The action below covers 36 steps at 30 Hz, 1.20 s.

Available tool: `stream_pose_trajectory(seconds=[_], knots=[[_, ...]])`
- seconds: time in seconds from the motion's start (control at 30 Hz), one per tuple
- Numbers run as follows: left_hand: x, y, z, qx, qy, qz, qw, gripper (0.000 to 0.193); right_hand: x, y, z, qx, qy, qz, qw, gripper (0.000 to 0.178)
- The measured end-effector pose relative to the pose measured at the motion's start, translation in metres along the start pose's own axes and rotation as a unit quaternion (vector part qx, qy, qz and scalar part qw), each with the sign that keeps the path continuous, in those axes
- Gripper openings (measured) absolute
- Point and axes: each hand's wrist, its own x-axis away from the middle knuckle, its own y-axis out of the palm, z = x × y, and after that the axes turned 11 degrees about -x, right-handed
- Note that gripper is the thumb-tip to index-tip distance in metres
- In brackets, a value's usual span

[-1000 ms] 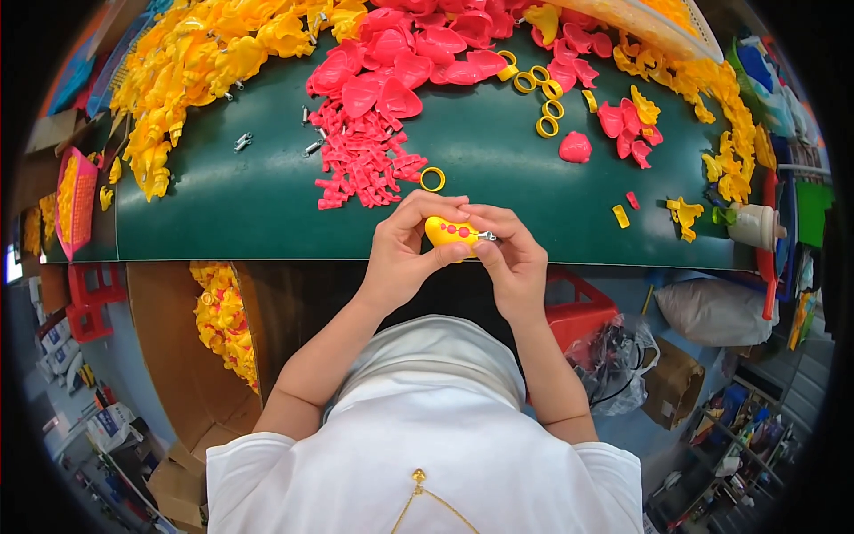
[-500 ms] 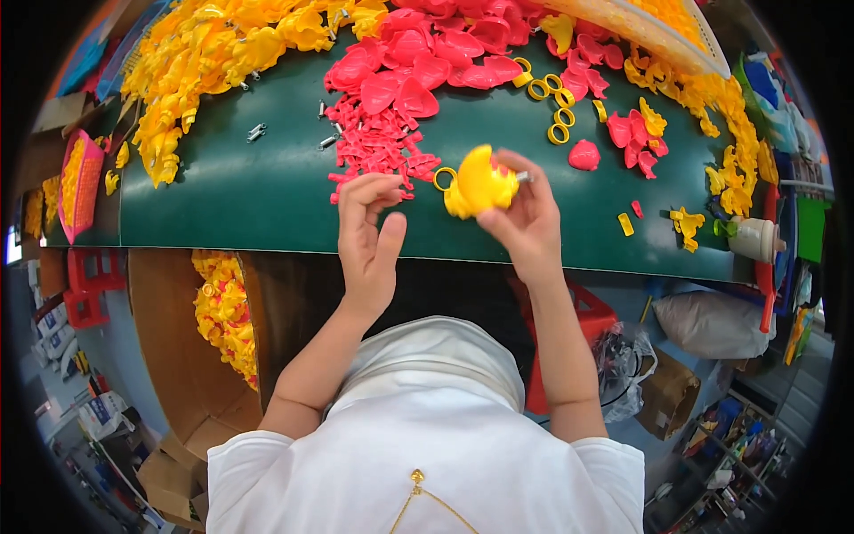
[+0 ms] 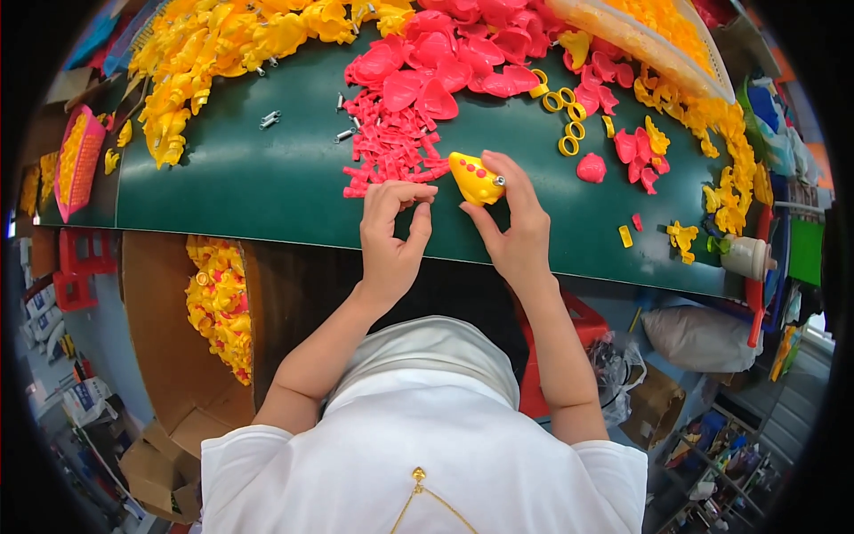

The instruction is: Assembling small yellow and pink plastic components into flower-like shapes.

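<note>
My right hand point(image 3: 519, 222) grips a yellow plastic toy part point(image 3: 478, 181) between thumb and fingers, just above the table's front edge. Red dots mark its surface, and a small metal spring point(image 3: 499, 181) sits at its right side. To the left, my left hand point(image 3: 393, 233) is curved, its thumb and fingertips slightly apart with nothing visible between them. Its fingertips are at the lower end of a pile of small red plastic pieces point(image 3: 387, 153).
On the green table point(image 3: 267, 191) are yellow parts point(image 3: 209, 53), red shells point(image 3: 436, 76), yellow rings point(image 3: 569, 133) and loose springs point(image 3: 269, 119). A white pot-like container point(image 3: 745, 258) stands at the right edge. Below left, a cardboard box point(image 3: 160, 329) holds yellow and red pieces.
The yellow toy part has turned in my right hand, so its red dots now show. My left hand has moved right, toward it, and its fingers have curled closer to the thumb.
</note>
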Motion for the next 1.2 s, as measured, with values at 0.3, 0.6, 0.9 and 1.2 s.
stream_pose_trajectory(seconds=[0.3, 0.6, 0.9, 1.2], knots=[[-0.001, 0.000, 0.004, 0.018, 0.009, -0.083, 0.996, 0.047, 0.028, 0.012, -0.004, -0.111, 0.056, -0.074, 0.990, 0.071], [0.037, -0.095, -0.029, -0.129, -0.087, 0.131, 0.979, 0.005, -0.035, 0.016, 0.004, -0.158, 0.130, 0.007, 0.979, 0.021], [0.133, -0.040, -0.124, -0.150, -0.229, -0.097, 0.957, 0.063, -0.053, 0.035, 0.035, 0.003, -0.013, 0.094, 0.995, 0.016], [0.139, -0.035, -0.060, -0.418, -0.093, -0.217, 0.877, 0.087, -0.051, 0.033, 0.039, -0.016, -0.011, 0.068, 0.997, 0.013]])
